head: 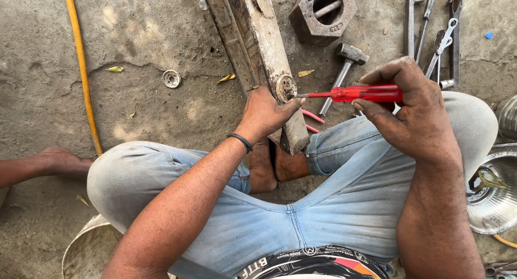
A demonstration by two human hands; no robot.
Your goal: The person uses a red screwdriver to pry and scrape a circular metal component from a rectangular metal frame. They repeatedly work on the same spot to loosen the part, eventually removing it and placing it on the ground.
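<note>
My left hand grips a long, dirty metal arm that slants from the top of the view down between my knees. A round, rusty bearing seat sits near the arm's lower end, just beside my left thumb. My right hand holds a red-handled screwdriver level, its tip touching the bearing seat. I sit on the concrete floor in light blue jeans with my bare feet under the arm.
A hammer and a heavy hexagonal metal block lie beyond the arm. Several wrenches and pliers lie at top right. A metal bowl sits right, a small round ring and yellow hose left. Another person's foot rests at left.
</note>
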